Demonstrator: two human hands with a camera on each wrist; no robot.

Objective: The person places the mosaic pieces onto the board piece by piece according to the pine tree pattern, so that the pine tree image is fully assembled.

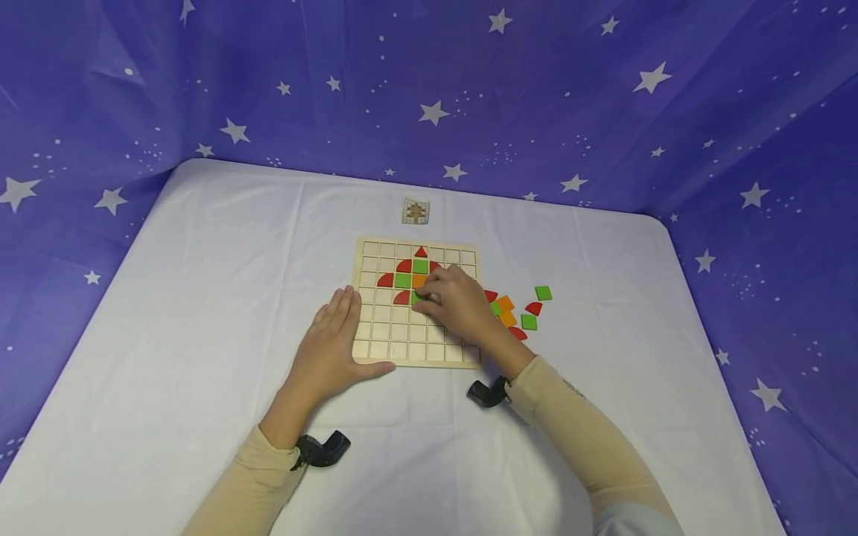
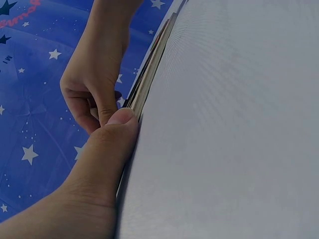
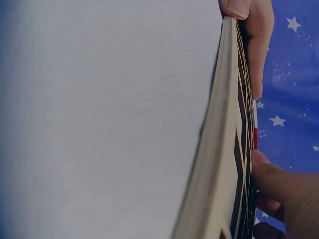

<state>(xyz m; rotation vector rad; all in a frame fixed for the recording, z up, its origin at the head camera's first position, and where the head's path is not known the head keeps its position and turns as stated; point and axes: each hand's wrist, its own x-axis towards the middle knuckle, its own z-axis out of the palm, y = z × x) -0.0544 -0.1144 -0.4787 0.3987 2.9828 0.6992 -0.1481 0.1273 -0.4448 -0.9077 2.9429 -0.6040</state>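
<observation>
A wooden grid board (image 1: 378, 350) lies on the white table, partly filled with flat tiles. My left hand (image 1: 328, 346) rests along its left edge, fingers straight and thumb out at the front edge; the left wrist view shows this thumb (image 2: 119, 119) against the board's side. Over the board's middle, my right hand (image 1: 459, 301) pinches a green square tile (image 1: 416, 297) between thumb and fingers at a grid cell. Around it sit an orange square tile (image 1: 419, 281), another green square (image 1: 402, 281), red quarter-round tiles (image 1: 385, 280) and a red triangle (image 1: 421, 252). My right hand hides the cells beneath it.
Loose green, orange and red tiles (image 1: 529, 322) lie right of the board, some partly behind my right forearm. A small picture card (image 1: 415, 211) with a tree-like pattern lies beyond the board. A blue star-patterned curtain (image 1: 429, 82) surrounds the table's far sides.
</observation>
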